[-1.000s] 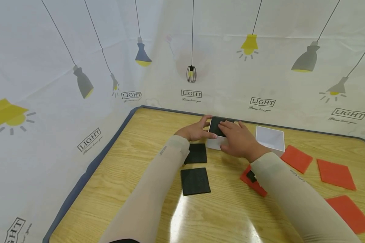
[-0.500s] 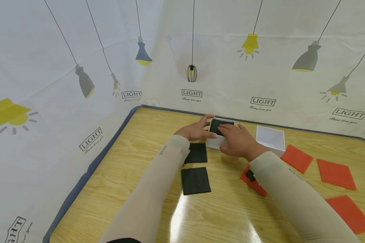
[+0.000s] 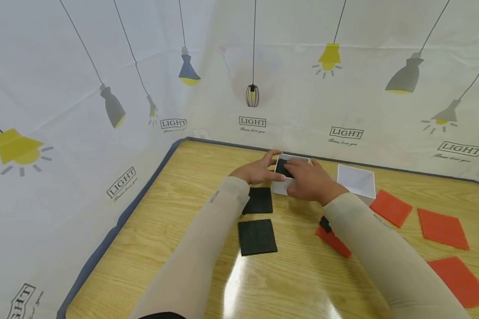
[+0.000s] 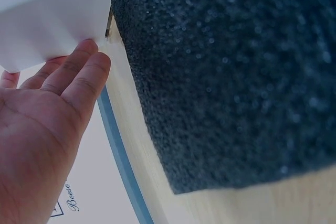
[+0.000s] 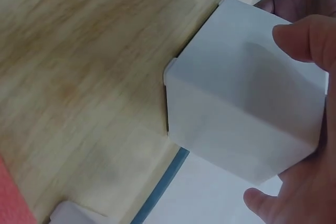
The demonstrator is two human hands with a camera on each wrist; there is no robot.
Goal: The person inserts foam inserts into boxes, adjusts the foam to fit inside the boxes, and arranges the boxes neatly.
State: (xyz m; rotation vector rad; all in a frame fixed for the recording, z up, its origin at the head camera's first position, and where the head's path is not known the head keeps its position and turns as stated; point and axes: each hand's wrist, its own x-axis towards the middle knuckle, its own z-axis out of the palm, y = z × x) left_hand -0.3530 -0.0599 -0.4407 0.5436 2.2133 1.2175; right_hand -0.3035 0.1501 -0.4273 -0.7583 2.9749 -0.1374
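Observation:
In the head view, a white box (image 3: 280, 188) stands near the table's back edge with its top uncovered. My left hand (image 3: 257, 172) grips its left side, thumb on the front wall and fingers behind. Inside the box lies a black foam square (image 3: 282, 168), partly covered by my right hand (image 3: 309, 181), whose fingers press down on it. In the right wrist view, the right thumb rests against the wall of the white box (image 5: 247, 87). Black foam (image 4: 226, 77) fills much of the left wrist view, beside the left hand (image 4: 47, 129).
Two black foam pieces, one far (image 3: 259, 200) and one near (image 3: 258, 238), lie left of centre. An uncovered white box (image 3: 355, 181) stands at the right. Several red squares (image 3: 443, 228) lie on the wooden table (image 3: 175, 195). A printed curtain (image 3: 207, 102) hangs behind the table's edge.
The black foam square has sunk from the box's rim to below it. My right fingers have followed it down and in, while the left hand keeps its hold.

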